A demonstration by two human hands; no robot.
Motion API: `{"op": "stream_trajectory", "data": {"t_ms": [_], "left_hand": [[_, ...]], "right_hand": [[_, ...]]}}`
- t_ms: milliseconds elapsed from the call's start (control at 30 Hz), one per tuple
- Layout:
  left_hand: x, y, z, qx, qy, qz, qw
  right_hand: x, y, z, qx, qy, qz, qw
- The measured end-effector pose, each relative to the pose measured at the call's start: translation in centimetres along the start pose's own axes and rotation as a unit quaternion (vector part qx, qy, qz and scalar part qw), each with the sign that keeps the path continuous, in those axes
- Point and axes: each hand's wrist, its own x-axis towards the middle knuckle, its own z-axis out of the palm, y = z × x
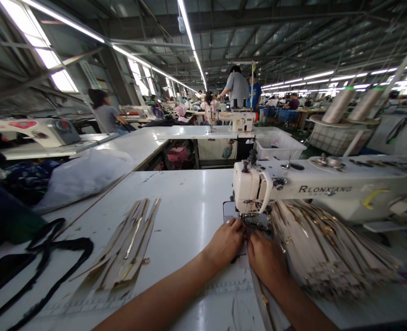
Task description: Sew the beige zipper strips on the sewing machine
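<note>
- At the far left, what to note first?
- A black strap [81, 243], lying in loops. Then a white plastic bag [89, 177], bulging softly; contents not possible to recognise.
- And after the bag?
- Pale zipper strips [131, 243], laid side by side on the bench [183, 211]. Behind, in the gap, a pink object [178, 156], too dim to name.
- Now the hands, please.
- Left hand [229, 241] with bent fingers, close at the needle of the sewing machine [255, 181]; exact grip hidden, so cannot tell. Right hand [265, 255] just beside, grasping a strip [262, 294], the near part of it trailing down toward the bench's front.
- More containers, further right?
- Behind the machine, a white crate [282, 151], with small pieces inside, not clear. Farther off, blue crates [288, 116]. Lastly a heap of zipper strips [330, 257] and, beyond, a checked bag [336, 141] below two thread cones [339, 105].
</note>
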Motion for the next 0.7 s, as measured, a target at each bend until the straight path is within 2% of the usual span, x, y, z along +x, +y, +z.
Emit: {"op": "stream_trajectory", "data": {"t_ms": [367, 500, 700], "left_hand": [[0.4, -0.8, 0.3, -0.043, 0.011, -0.008, 0.999], [-0.3, -0.9, 0.1, -0.078, 0.018, 0.002, 0.997], [-1.4, -0.8, 0.3, -0.122, 0.044, -0.018, 0.991]], "right_hand": [[0.4, -0.1, 0.0, 0.007, -0.005, 0.009, 1.0], [0.4, 0.0, 0.0, 0.006, 0.0, 0.005, 1.0], [0.1, 0.2, 0.0, 0.039, 0.01, 0.015, 0.999]]}}
